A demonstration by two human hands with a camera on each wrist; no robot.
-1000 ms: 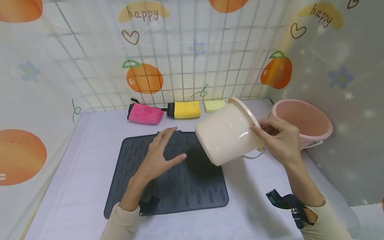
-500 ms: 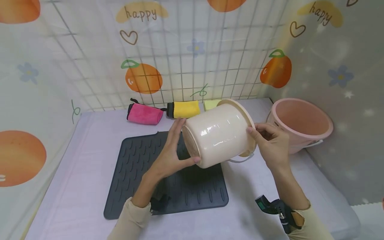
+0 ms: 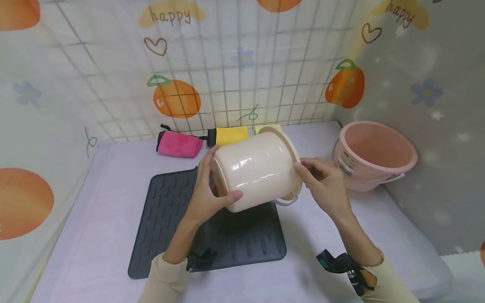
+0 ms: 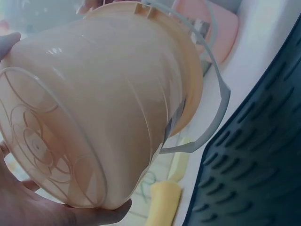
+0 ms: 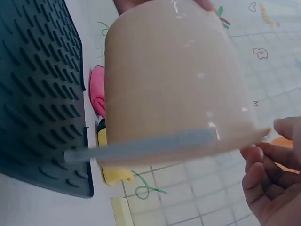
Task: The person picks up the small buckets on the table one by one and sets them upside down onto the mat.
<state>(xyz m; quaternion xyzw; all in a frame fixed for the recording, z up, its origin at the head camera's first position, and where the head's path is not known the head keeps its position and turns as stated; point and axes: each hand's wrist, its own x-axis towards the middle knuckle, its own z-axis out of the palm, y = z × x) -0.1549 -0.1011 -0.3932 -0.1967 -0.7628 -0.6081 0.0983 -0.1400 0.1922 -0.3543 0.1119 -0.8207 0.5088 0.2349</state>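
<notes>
A glossy cream bucket [image 3: 257, 168] is held tilted on its side above the dark ribbed mat [image 3: 163, 214], its mouth facing right. My left hand [image 3: 204, 193] grips the bottom end, thumb on the near side and fingers round the far side. At the rim, my right hand [image 3: 327, 185] pinches the edge between thumb and fingers. The left wrist view shows the bucket's bottom [image 4: 37, 146] with a raised flower pattern. Its grey handle [image 4: 221, 103] hangs loose below the rim. The inside of the bucket is hidden.
A pink bucket [image 3: 358, 174] with a pale handle stands upright at the right. Along the back lie a pink cloth roll [image 3: 179, 144], a yellow one [image 3: 231, 136] and a pale yellow block [image 3: 268, 127], partly behind the cream bucket. A printed curtain [image 3: 212, 59] hangs behind.
The cream bucket has moved left in my right hand and come closer to level. My left hand, apart from it a second ago, has taken hold of its bottom end.
</notes>
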